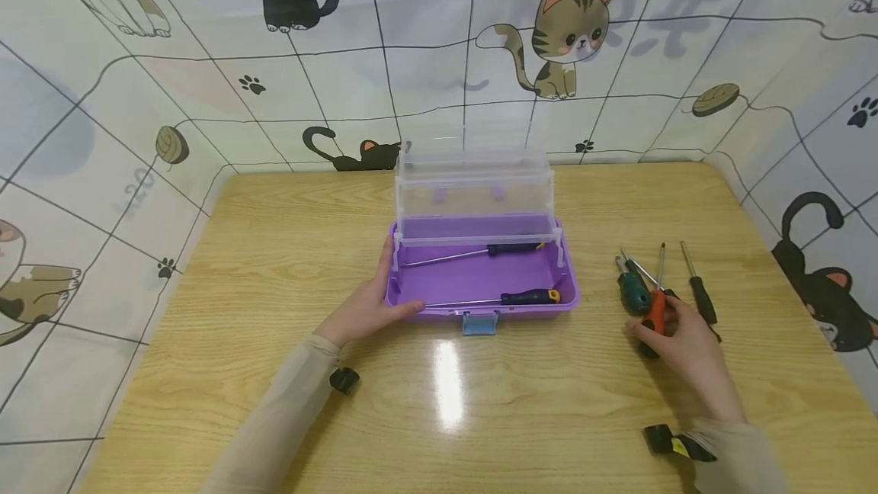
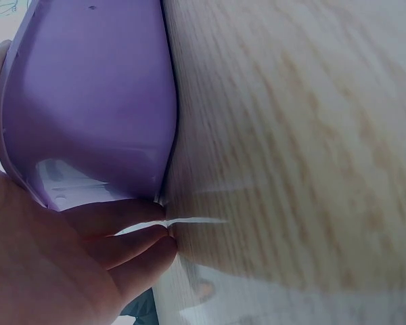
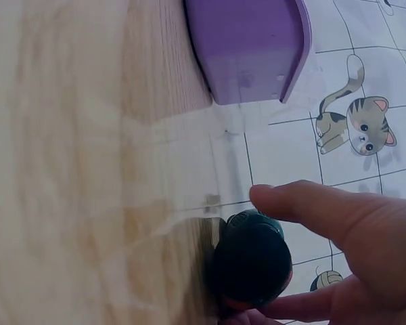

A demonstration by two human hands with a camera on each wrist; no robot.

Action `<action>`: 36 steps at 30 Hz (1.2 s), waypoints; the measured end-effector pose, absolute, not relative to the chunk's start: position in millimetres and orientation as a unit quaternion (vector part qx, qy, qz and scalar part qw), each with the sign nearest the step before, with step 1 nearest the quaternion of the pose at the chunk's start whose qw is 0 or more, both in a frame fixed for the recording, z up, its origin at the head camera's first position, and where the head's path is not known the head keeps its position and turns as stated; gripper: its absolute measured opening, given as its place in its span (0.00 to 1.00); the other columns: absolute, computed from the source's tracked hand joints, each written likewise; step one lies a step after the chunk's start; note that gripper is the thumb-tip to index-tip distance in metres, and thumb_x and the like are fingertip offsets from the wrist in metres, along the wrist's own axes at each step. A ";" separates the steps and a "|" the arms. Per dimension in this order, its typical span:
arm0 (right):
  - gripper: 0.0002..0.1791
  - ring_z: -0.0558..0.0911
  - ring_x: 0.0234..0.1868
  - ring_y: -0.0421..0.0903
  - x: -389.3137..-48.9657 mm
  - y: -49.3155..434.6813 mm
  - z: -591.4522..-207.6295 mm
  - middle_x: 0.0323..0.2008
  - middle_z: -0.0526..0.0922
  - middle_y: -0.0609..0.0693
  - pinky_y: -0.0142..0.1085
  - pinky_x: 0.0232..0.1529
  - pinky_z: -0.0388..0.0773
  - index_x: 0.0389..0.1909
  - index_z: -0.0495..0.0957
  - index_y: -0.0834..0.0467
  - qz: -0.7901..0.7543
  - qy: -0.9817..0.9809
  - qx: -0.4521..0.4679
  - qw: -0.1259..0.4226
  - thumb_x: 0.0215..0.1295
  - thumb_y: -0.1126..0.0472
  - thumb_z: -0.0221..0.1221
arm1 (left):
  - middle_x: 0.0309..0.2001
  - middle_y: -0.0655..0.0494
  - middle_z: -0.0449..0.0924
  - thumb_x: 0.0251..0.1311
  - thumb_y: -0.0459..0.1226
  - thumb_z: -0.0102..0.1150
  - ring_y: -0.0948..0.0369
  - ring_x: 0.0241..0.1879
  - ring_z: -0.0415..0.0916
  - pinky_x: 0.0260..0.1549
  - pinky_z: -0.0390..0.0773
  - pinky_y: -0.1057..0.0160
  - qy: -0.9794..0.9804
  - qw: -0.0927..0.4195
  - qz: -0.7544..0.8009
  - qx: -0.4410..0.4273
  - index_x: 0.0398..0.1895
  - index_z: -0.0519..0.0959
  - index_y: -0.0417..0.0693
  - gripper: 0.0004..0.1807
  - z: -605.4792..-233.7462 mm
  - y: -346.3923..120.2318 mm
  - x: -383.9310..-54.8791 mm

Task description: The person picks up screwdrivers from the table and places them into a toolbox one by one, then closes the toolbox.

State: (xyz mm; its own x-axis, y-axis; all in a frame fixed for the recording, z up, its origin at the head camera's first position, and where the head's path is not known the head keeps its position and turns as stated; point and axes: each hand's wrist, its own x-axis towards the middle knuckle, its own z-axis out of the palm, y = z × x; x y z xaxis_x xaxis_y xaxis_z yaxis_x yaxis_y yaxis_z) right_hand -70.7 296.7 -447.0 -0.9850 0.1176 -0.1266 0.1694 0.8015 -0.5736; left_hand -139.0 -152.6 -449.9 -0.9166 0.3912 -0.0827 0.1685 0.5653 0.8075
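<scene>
A purple toolbox [image 1: 483, 273] sits on the table with its clear lid [image 1: 475, 200] raised. Inside lie two screwdrivers, one along the back [image 1: 514, 248] and one with a black and yellow handle [image 1: 531, 296] along the front. My left hand [image 1: 363, 309] rests against the box's left end, thumb over the front corner and fingers nearly straight along the outer wall. To the right, my right hand [image 1: 686, 345] reaches around an orange-handled screwdriver [image 1: 656, 312]. Its thumb stands apart from the handle's dark end [image 3: 252, 264], with fingertips at the other side.
Beside the orange one lie a green-handled screwdriver [image 1: 634, 292] and a dark-handled one [image 1: 701, 299], with more partly hidden under them. A blue latch [image 1: 479, 324] hangs at the box front. Cat-patterned sheeting [image 1: 439, 82] rises behind the table [image 1: 295, 250].
</scene>
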 end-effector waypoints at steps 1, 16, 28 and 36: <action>0.46 0.75 0.36 0.59 -71.1 296.2 -447.1 0.39 0.73 0.66 0.42 0.28 0.69 0.57 0.55 0.78 -0.304 0.949 0.071 0.041 0.54 0.44 0.59 | 0.63 0.39 0.56 0.42 0.60 0.62 0.48 0.52 0.68 0.50 0.65 0.50 0.875 0.126 0.439 0.159 0.66 0.23 0.69 0.62 -449.9 -152.8 -138.8; 0.38 0.73 0.37 0.59 -64.6 301.5 -448.6 0.42 0.73 0.69 0.39 0.27 0.66 0.60 0.58 0.72 -0.311 0.944 0.110 0.033 0.58 0.48 0.55 | 0.66 0.45 0.51 0.40 0.61 0.62 0.46 0.55 0.64 0.51 0.64 0.49 0.882 0.119 0.427 0.161 0.66 0.23 0.69 0.62 -451.8 -153.6 -140.6; 0.34 0.73 0.39 0.60 -60.2 304.0 -443.2 0.42 0.72 0.68 0.36 0.26 0.67 0.58 0.61 0.72 -0.324 0.938 0.119 0.014 0.59 0.51 0.55 | 0.62 0.41 0.57 0.40 0.62 0.61 0.47 0.53 0.67 0.51 0.66 0.51 0.888 0.124 0.417 0.151 0.66 0.23 0.70 0.62 -449.2 -153.0 -139.2; 0.36 0.72 0.36 0.50 -66.0 303.7 -434.8 0.44 0.72 0.65 0.29 0.24 0.67 0.61 0.59 0.68 -0.335 0.933 0.129 -0.004 0.58 0.50 0.55 | 0.63 0.40 0.55 0.41 0.62 0.60 0.47 0.54 0.66 0.51 0.65 0.50 0.885 0.129 0.420 0.155 0.66 0.22 0.69 0.62 -448.8 -153.3 -139.7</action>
